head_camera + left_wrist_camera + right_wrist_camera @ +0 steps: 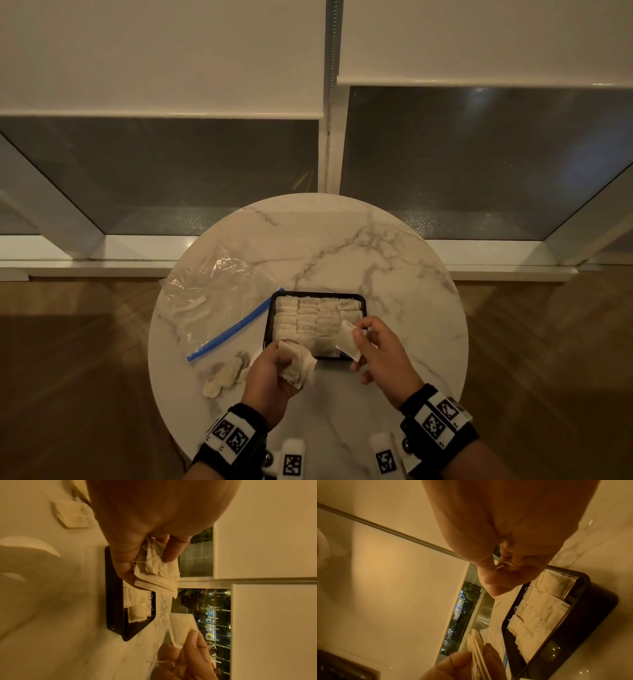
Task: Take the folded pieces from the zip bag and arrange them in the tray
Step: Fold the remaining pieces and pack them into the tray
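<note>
A black tray (269,325) sits mid-table, its rows filled with folded cream pieces (308,318). My left hand (282,361) hovers at the tray's near-left corner and grips a bunch of folded pieces (298,364), also seen as the bunch (157,573). My right hand (359,337) is over the tray's near-right corner and pinches a single folded piece (346,340) between thumb and fingers. The left wrist view shows that piece (181,626) beside the tray (113,601). The clear zip bag (209,294) with a blue zip strip (236,325) lies to the left.
Loose crumpled pieces (222,377) lie on the round marble table (394,274) left of my left hand. Behind the table are windows with roller blinds. Wooden floor surrounds the table. The tray (590,615) has a bare near corner in the right wrist view.
</note>
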